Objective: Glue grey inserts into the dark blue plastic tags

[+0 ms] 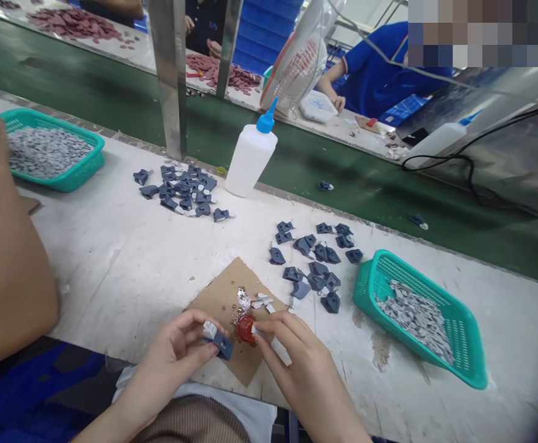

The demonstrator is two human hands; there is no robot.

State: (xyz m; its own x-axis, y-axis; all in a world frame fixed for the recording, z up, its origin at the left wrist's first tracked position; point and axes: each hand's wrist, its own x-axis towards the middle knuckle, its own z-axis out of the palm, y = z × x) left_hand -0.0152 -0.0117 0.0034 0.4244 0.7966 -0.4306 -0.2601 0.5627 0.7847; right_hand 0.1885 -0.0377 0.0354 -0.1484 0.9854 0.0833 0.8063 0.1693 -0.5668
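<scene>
Between the thumb and fingers of my left hand is a dark blue plastic part with a whitish piece at its upper end. My right hand pinches a small white piece at the right rim of a red cap. That cap rests on a square of brown cardboard, with shiny clear residue spread just behind it. A few loose white strips lie at the cardboard's right edge, close to my right fingertips.
Several blue parts lie in a right group and a left group. Green baskets of grey pieces stand at right and left. A white squeeze bottle stands behind. A neighbour's arm reaches in from the left.
</scene>
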